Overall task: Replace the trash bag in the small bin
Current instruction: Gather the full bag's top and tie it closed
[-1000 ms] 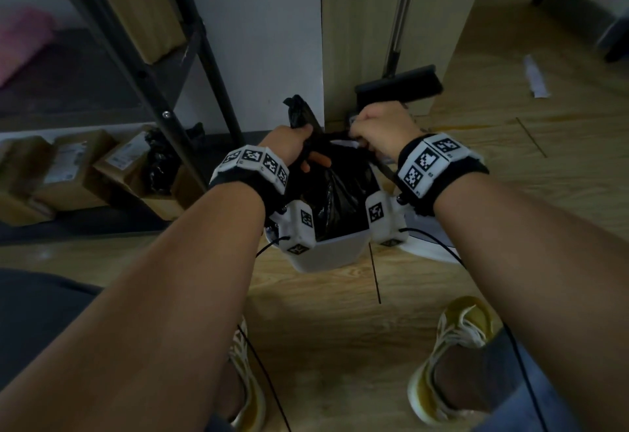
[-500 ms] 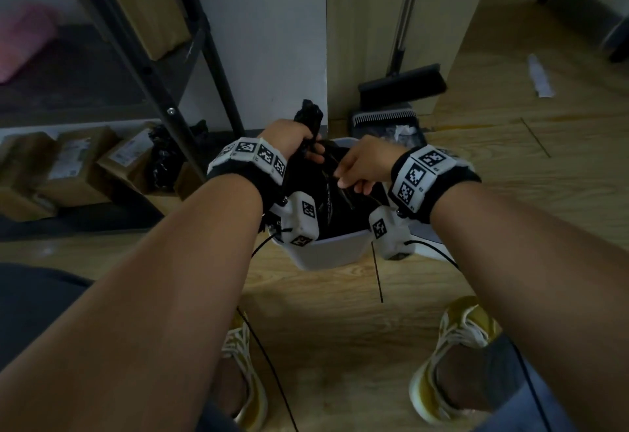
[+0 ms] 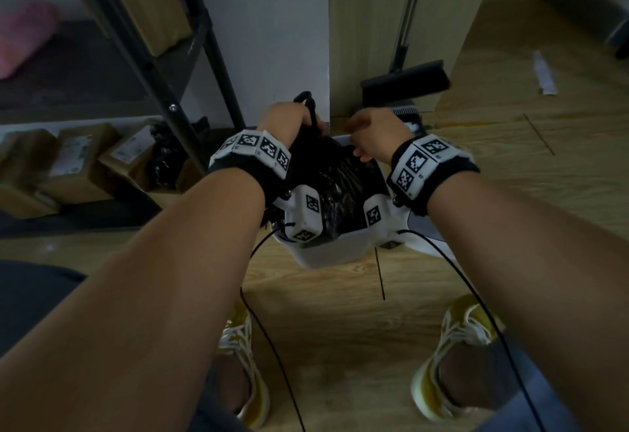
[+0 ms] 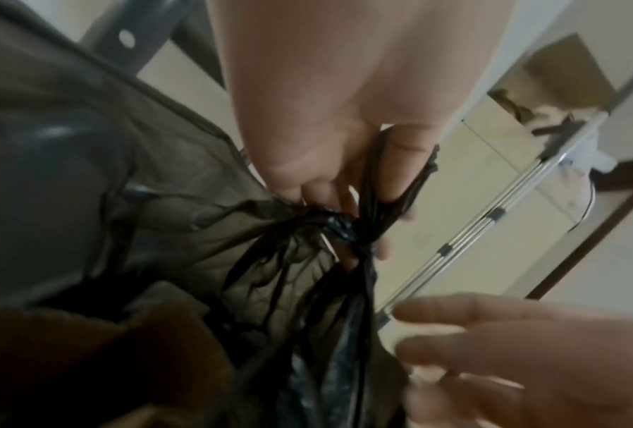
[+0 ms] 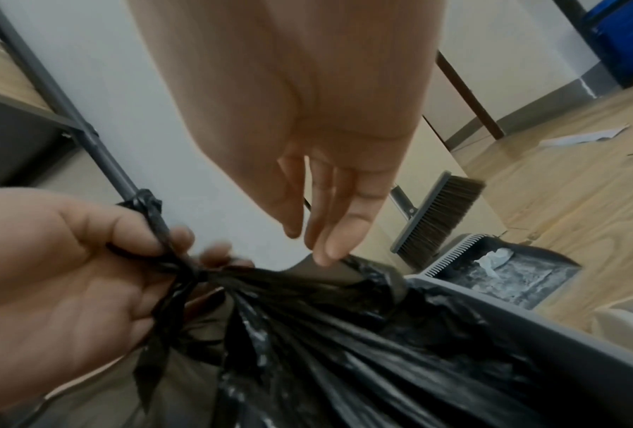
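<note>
A black trash bag [image 3: 340,179] sits in the small white bin [image 3: 335,254] on the floor between my feet. Its top is gathered into a knot [image 4: 340,228]. My left hand [image 3: 301,118] grips the twisted handles just above the knot, and the loose ends [image 3: 304,97] stick up past my fingers. In the right wrist view the left hand [image 5: 99,278] is curled around these strands. My right hand [image 3: 362,145] hovers beside it over the bag with fingers [image 5: 335,231] straight, the tips just at the plastic, holding nothing.
A dustpan [image 5: 505,278] with debris and a broom [image 3: 406,82] stand right behind the bin against a wooden panel. A black metal shelf [image 3: 160,67] with cardboard boxes [image 3: 73,166] is at the left. A scrap of paper [image 3: 544,74] lies on the floor far right.
My right hand has let go of the bag top and drawn back to the right with fingers straightened. My left hand keeps hold of the knotted handles.
</note>
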{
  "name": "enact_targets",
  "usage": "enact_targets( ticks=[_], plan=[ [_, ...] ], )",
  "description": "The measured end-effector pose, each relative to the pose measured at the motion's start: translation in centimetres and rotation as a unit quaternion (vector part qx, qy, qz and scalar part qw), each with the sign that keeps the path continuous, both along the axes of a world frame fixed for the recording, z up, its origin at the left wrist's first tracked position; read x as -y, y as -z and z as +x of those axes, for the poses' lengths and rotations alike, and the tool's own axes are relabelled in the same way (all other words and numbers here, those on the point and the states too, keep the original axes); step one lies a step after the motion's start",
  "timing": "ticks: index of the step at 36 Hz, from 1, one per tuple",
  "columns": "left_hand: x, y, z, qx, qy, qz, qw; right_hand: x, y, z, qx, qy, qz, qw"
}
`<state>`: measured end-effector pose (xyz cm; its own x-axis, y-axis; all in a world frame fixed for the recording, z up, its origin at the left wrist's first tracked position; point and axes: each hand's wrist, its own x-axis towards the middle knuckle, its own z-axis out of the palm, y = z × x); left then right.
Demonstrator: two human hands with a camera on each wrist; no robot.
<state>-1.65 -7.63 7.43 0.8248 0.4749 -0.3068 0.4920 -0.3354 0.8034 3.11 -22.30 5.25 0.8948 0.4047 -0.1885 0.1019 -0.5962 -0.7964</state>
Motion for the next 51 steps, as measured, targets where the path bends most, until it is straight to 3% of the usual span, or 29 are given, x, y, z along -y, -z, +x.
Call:
enact_targets(
  ticks=[6,17,25,35,40,44,51],
  plan=[
    [-0.3,0.5,0.2,0.034,-0.033,-0.079,0.996,-0.3,-0.5,-0.4,0.016,-0.04,0.04,0.998],
    [-0.1,0.3,0.1,0.037,0.025,-0.054,0.998,-0.2,-0.7,-0.5,0.022,-0.058,0.048,0.997],
    [0.0,0.7,0.3,0.071,-0.011,-0.125,0.99,-0.5,-0.5,-0.3,0.049,-0.073,0.034,0.996],
    [0.4,-0.2,-0.1,0.091,-0.007,-0.093,0.991,-0.7,0.1,0.1,0.027,-0.048,0.028,0.998],
    [0.3,-0.2,0.1,0.11,-0.011,-0.14,0.984,-0.8,0.2,0.1,0.023,-0.042,0.04,0.998],
    [0.0,0.4,0.5,0.14,-0.019,-0.109,0.984,-0.9,0.2,0.1,0.034,-0.035,0.04,0.998],
    [0.1,-0.3,0.3,0.126,-0.001,-0.033,0.991,-0.9,0.3,0.3,0.045,-0.031,0.029,0.998]
  ],
)
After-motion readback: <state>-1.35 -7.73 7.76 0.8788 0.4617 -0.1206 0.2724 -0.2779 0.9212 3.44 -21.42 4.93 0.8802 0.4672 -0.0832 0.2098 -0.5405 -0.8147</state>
